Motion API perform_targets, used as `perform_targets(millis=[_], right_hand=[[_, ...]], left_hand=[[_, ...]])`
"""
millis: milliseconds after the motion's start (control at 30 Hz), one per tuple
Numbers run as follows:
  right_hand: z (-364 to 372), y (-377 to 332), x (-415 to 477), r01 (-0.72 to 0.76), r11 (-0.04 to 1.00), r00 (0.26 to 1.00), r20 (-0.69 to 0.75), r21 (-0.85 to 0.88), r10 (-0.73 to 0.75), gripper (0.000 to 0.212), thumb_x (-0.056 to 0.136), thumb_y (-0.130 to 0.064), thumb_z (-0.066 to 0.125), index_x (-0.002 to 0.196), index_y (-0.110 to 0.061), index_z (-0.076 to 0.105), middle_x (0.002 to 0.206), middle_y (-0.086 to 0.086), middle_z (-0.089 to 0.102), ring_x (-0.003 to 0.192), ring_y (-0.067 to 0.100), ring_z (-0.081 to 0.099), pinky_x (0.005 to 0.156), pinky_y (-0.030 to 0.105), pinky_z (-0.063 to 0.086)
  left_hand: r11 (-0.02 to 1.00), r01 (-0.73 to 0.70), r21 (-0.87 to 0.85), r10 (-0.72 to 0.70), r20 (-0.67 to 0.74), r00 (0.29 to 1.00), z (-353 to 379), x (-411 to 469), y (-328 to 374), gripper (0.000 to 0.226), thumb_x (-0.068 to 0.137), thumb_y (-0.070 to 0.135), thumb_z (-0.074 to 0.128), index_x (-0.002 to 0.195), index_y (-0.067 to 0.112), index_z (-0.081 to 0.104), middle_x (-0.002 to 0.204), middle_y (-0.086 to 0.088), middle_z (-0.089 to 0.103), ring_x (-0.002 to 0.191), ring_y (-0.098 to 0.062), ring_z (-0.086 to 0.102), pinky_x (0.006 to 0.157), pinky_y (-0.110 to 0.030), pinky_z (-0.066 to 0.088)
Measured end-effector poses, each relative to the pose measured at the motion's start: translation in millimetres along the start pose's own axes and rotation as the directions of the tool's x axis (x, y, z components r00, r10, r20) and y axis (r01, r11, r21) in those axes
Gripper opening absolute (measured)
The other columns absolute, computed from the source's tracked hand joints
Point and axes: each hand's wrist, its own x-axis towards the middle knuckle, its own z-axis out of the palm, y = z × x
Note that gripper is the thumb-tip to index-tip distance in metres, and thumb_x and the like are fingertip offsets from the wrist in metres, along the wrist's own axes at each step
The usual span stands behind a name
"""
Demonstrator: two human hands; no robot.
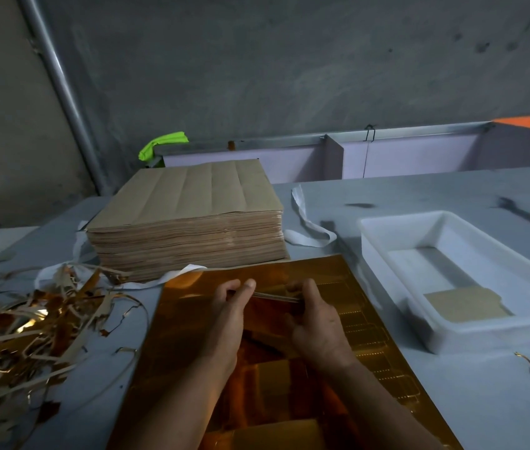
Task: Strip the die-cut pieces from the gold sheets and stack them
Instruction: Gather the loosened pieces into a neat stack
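1. The sheet lies flat at the worktop's near edge, about mid-width, and runs off the bottom of the view. Die-cut lines show along its right side.
2. It looks thin, light and springy, with a slick foil face. I judge that it creases easily and tears at the cut ties, so it is best pressed beside a cut line, with each piece lifted by its edges.
3. A thin bundle of stripped pieces is held edge-on just above the sheet's far half, spanning between both hands.
4. The left hand pinches the bundle's left end, thumb and fingertips closed on it. The right hand pinches the right end, fingers curled round it.
5. The bundle is probably floppy and slippery, so gripping both ends should keep it squared.
6. A tray near the right edge holds 1 brown-backed piece, likely the stacking spot. Scrap lies at the left edge.
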Motion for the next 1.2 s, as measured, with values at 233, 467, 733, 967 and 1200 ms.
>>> perform_targets(millis=[233,467,733,967,1200], right_hand=[[2.0,-1.3,-1.9,0.036,0.999,0.999,-0.013,-0.001,-0.036,0.049,0.093,-0.010,0.062,0.126,-0.037,0.038,0.104,-0.017,0.058,0.101,0.007,0.062,0.088,0.031,0.058],[1.2,-3.8,3.2,-0.013,0.983,0.994,-0.100,0.185,0.032,0.058,0.089,-0.019,0.072,0.122,-0.052,0.038,0.099,-0.019,0.059,0.088,-0.005,0.061,0.068,0.012,0.052],[-0.9,-2.7,6.2,-0.142,0.834,0.977,-0.060,0.532,0.205,0.028,0.088,-0.012,0.071,0.103,-0.034,0.063,0.097,-0.005,0.071,0.099,0.016,0.067,0.087,0.036,0.056],[0.5,-4.0,10.9,-0.115,0.855,0.982,-0.074,0.505,0.176,0.035,0.088,-0.012,0.071,0.103,-0.040,0.056,0.102,-0.011,0.065,0.093,0.006,0.065,0.071,0.021,0.054],[-2.6,-1.6,14.2,-0.133,0.859,0.975,-0.092,0.494,0.204,0.034,0.087,-0.016,0.073,0.103,-0.038,0.054,0.101,-0.007,0.063,0.083,0.009,0.066,0.061,0.019,0.052]], left_hand=[[0.999,0.022,-0.049,-0.028,-0.123,0.992,1.8,1.5,2.3,0.009,0.093,0.042,0.062,0.099,0.036,0.059,0.113,0.001,0.058,0.098,-0.017,0.054,0.069,-0.030,0.040],[0.926,0.207,-0.317,-0.253,-0.110,0.961,2.0,6.4,7.7,0.026,0.093,0.030,0.064,0.118,0.024,0.059,0.119,-0.009,0.062,0.110,-0.027,0.059,0.097,-0.043,0.049],[0.724,0.389,-0.570,-0.450,0.037,0.892,-1.3,9.6,11.3,0.018,0.095,0.027,0.062,0.103,0.013,0.054,0.100,-0.020,0.060,0.086,-0.032,0.062,0.076,-0.049,0.051],[0.721,0.456,-0.522,-0.484,0.091,0.870,0.5,4.4,6.3,0.021,0.095,0.026,0.062,0.111,0.014,0.055,0.102,-0.021,0.064,0.088,-0.035,0.063,0.073,-0.051,0.053],[0.857,0.427,-0.288,-0.441,0.018,0.898,1.6,-4.0,13.0,0.036,0.095,0.033,0.060,0.128,0.020,0.050,0.120,-0.018,0.058,0.108,-0.037,0.058,0.086,-0.049,0.051]])
